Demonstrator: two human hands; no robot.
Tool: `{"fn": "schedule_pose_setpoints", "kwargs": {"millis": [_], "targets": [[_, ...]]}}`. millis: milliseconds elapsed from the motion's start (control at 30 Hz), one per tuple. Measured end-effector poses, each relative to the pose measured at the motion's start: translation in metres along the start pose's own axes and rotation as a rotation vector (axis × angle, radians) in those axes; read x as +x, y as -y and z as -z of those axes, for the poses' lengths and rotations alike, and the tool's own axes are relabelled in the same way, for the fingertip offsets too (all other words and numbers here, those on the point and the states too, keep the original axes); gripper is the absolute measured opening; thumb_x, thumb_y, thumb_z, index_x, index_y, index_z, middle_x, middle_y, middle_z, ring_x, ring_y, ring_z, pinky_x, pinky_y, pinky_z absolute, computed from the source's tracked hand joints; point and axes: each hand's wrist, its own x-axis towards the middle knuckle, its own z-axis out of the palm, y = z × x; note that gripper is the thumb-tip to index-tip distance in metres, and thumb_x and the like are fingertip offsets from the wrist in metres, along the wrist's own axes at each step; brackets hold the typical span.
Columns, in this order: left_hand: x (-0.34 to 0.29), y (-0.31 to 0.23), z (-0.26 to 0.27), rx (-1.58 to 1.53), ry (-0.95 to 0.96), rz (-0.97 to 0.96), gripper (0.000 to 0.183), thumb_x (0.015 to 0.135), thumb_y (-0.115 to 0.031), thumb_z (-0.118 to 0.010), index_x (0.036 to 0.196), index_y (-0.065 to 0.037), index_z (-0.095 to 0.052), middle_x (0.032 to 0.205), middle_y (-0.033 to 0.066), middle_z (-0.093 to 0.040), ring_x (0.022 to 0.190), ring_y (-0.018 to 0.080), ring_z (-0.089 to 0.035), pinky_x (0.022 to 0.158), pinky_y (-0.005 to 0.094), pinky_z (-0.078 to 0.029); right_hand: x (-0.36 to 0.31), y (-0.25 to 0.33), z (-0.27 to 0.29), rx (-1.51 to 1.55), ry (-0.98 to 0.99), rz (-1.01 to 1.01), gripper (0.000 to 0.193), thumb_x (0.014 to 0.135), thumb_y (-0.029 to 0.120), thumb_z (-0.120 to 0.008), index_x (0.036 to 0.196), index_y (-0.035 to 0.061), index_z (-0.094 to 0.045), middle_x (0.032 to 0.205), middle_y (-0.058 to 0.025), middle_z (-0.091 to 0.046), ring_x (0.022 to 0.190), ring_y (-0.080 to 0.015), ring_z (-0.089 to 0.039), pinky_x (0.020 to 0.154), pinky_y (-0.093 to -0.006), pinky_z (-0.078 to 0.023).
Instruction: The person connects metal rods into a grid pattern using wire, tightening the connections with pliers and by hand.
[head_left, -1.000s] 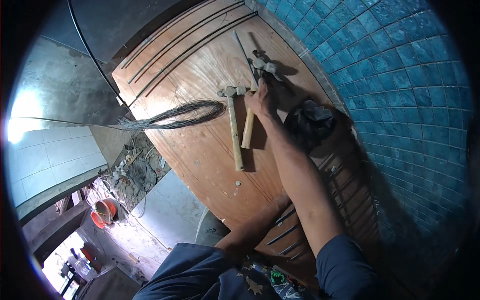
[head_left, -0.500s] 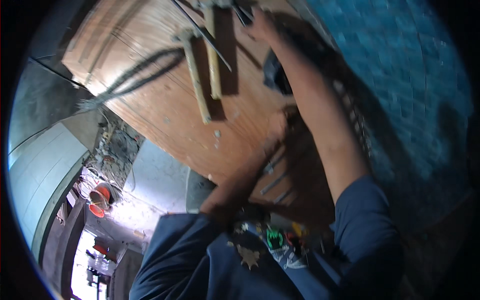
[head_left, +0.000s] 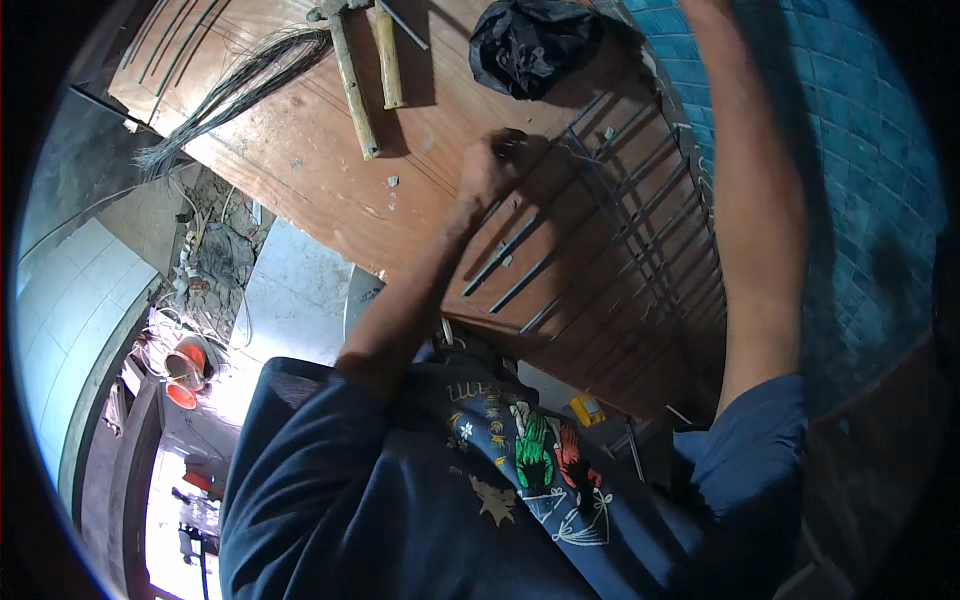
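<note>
My left hand [head_left: 488, 168] is closed in a fist over the wooden board, beside the upper-left end of a grid of thin steel rods [head_left: 512, 255]. Something dark shows at its fingers, too shadowed to name. The rods cross one another and lie on the board in front of me. My right forearm [head_left: 755, 200] stretches up along the right side, over the blue tiles; its hand is beyond the upper edge. A crumpled black plastic bag [head_left: 535, 45] rests past my left hand.
Two wooden-handled hammers [head_left: 352, 90] lie at the board's far side, left of the bag. A bundle of thin dark wire [head_left: 235, 90] overhangs the board's left edge. Blue tiles [head_left: 850, 120] cover the right side. Orange buckets [head_left: 187, 360] stand at lower left.
My right hand has left the dark tool near the hammers and swung right, out of the picture. My left hand has moved up and left. The view has shifted, showing the rods more fully.
</note>
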Motion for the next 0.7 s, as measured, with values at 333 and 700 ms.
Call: {"fn": "schedule_pose_setpoints", "kwargs": {"millis": [333,700], "targets": [[-0.084,-0.245,0.090,-0.311,-0.409,-0.589,0.039,0.098,-0.025,-0.059,0.130,-0.002,-0.056,0.112,0.0059,-0.063,0.099,0.0145,-0.059,0.089,0.0290,-0.047,-0.230,0.062,0.177,0.217,-0.005,-0.161,0.030,0.087,0.027,-0.072,0.105,0.0036,-0.068,0.089,-0.0070,-0.070,0.075,-0.0147,-0.064,0.069,-0.0276,-0.052],[-0.167,-0.202,-0.041,0.310,0.239,-0.497,0.051,0.087,-0.020,-0.067,0.132,-0.003,-0.048,0.099,0.0266,-0.051,0.096,0.0392,-0.055,0.093,0.0516,-0.042,-0.363,0.039,0.103,0.727,0.110,-0.636,0.037,0.093,0.027,-0.067,0.119,0.0017,-0.057,0.097,-0.0001,-0.056,0.094,-0.0108,-0.053,0.084,-0.0216,-0.041]]}}
